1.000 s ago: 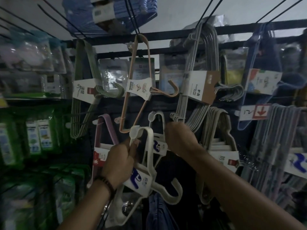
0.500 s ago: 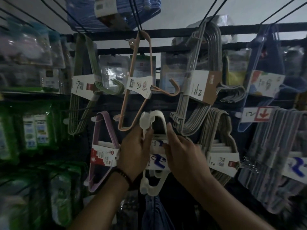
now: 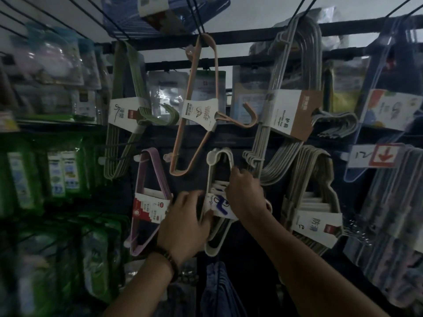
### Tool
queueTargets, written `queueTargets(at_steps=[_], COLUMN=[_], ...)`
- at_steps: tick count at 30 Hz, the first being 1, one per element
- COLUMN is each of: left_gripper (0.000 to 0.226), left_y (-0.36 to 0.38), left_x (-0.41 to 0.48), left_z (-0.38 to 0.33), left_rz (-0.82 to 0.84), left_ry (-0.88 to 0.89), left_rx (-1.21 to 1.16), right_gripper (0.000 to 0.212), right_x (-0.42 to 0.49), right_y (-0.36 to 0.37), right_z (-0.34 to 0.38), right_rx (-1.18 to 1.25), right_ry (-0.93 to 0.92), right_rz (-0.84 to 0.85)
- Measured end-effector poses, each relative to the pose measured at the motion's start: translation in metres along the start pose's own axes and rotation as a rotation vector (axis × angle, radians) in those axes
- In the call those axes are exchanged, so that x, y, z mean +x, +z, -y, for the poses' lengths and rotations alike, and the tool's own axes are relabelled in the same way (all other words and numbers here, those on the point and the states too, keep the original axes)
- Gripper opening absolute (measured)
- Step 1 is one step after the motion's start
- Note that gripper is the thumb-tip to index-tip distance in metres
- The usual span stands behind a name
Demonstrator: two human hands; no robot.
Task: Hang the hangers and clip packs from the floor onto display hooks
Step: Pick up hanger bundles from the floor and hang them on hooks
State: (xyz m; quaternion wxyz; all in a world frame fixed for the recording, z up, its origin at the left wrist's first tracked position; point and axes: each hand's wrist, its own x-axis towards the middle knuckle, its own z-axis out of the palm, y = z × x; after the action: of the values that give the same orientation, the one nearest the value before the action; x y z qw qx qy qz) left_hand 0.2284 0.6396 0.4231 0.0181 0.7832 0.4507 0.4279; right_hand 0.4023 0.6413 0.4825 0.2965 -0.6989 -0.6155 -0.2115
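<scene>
White plastic hanger pack (image 3: 219,203) now hangs just below-right of the peach hanger pack (image 3: 199,112), top tab up at the display hook (hook itself hidden behind the tab). A second ago it was lower, held in my left hand, clear of the hook. Left hand (image 3: 183,221) has slid off the tab and now sits at the pack's left edge, below the peach pack; the fingers are motion-blurred, so I cannot tell if they pinch or only touch. Right hand (image 3: 247,193) has come up onto the pack's right arm, fingers curled round it, gripping. I judge this pack as good as hung: next is release and a check that it sits straight. Purple hanger pack (image 3: 148,202), below-left of the peach pack, hangs untouched. Floor stock is out of view, so the remaining count is unknown
</scene>
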Motion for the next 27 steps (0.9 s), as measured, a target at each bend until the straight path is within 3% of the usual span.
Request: queueTargets(at_steps=[5, 9, 13, 16, 18, 20, 27], left_gripper=[0.028, 0.018, 0.019, 0.018, 0.015, 0.014, 0.028], left_y=[0.013, 0.012, 0.006, 0.000, -0.006, -0.013, -0.058], left_x=[-0.014, -0.022, -0.059, -0.104, -0.141, -0.187, -0.424], left_z=[0.003, 0.007, 0.020, 0.039, 0.050, 0.060, 0.076], left_rz=[0.024, 0.050, 0.059, 0.082, 0.101, 0.136, 0.320], left_ry=[0.006, -0.003, -0.099, -0.247, -0.348, -0.453, -0.807], left_rx=[0.075, 0.112, 0.161, 0.205, 0.218, 0.212, 0.141], right_gripper=[0.019, 0.029, 0.063, 0.054, 0.029, 0.012, 0.024], right_x=[0.008, 0.007, -0.028, -0.068, -0.103, -0.144, -0.335], right_y=[0.004, 0.006, 0.034, 0.054, 0.060, 0.063, 0.096], right_z=[-0.008, -0.009, -0.009, 0.001, 0.019, 0.044, 0.137], right_rx=[-0.071, 0.014, 0.268, 0.503, 0.611, 0.661, 0.761], right_ry=[0.013, 0.035, -0.081, -0.190, -0.225, -0.278, -0.637], right_rz=[0.077, 0.112, -0.145, -0.234, -0.124, 0.089, 0.991])
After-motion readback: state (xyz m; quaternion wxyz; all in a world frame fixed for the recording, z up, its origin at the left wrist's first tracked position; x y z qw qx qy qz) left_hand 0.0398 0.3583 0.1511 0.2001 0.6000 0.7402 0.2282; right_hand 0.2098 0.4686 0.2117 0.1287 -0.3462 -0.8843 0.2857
